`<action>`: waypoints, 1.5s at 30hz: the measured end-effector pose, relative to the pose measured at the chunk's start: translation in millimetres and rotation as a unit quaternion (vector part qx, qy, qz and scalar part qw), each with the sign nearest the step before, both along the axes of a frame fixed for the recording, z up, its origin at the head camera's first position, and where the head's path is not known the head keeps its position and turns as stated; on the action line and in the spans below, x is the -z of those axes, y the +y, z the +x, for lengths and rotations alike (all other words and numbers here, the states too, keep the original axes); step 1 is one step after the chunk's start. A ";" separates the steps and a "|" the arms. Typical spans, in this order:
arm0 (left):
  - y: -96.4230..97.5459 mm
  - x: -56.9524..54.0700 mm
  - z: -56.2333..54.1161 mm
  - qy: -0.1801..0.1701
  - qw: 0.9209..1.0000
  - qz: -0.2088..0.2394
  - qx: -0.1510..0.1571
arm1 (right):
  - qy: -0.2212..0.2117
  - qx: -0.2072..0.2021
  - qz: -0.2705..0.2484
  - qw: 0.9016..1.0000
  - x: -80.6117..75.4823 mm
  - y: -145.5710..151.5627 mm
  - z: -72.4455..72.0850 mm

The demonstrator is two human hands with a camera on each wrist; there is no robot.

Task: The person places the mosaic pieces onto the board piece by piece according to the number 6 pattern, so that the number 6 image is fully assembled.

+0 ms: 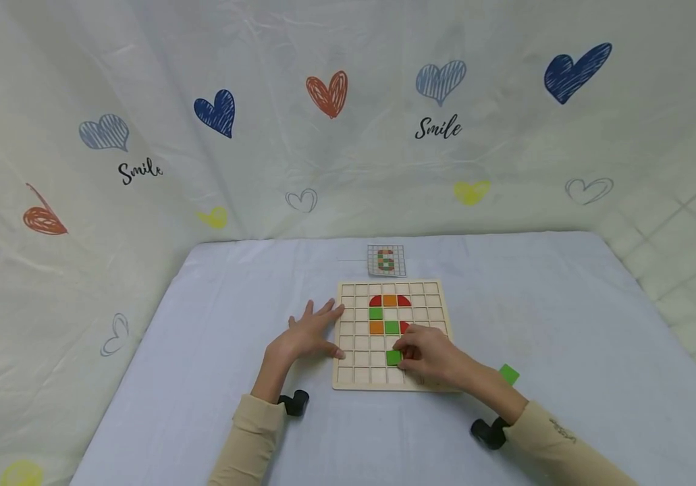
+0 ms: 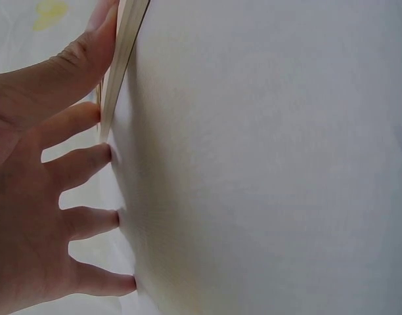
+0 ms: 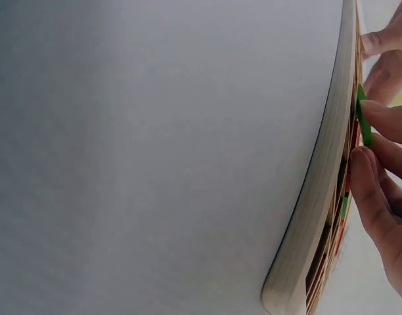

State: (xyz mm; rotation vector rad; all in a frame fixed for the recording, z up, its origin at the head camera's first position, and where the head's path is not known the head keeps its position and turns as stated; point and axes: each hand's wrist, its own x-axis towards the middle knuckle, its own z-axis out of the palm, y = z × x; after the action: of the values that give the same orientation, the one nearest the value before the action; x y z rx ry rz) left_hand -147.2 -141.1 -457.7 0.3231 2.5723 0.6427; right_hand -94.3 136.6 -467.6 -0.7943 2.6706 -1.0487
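Note:
A wooden grid board (image 1: 354,376) lies on the table. Set in its squares are red rounded tiles (image 1: 404,301), orange square tiles (image 1: 377,327) and green square tiles (image 1: 375,313). My right hand (image 1: 429,352) pinches a green square tile (image 1: 393,358) over the lower middle of the grid; in the right wrist view this green tile (image 3: 363,121) stands tilted between thumb and fingers. Fingers spread, my left hand (image 1: 308,332) rests at the board's left edge, its thumb on the rim. The right hand partly covers a red tile (image 1: 405,327).
Behind the board lies a small pattern card (image 1: 387,260) with a coloured figure on a grid. A loose green tile (image 1: 509,374) is on the white tablecloth (image 1: 250,290), partly behind my right forearm. A printed curtain (image 1: 372,155) hangs beyond the table.

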 end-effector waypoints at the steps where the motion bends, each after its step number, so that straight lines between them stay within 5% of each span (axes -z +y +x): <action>1: 0.2 0.0 -0.1 0.000 1.000 0.000 0.000 | 0.002 -0.001 0.002 1.000 -0.1 -0.2 0.2; 15: 2.5 -1.2 1.8 -0.004 1.000 0.001 -0.004 | 0.036 0.008 0.020 0.999 0.5 8.4 6.3; 45: 1.4 -1.8 0.5 0.005 1.000 -0.006 0.008 | 0.034 0.052 0.047 0.997 -4.1 98.7 32.3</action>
State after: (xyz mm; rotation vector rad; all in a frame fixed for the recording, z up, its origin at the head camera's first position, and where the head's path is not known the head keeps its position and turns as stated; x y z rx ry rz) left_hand -146.7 -139.7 -455.9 0.3440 2.5799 0.6224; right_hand -62.1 235.3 -463.5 -0.6928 2.8221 -0.9267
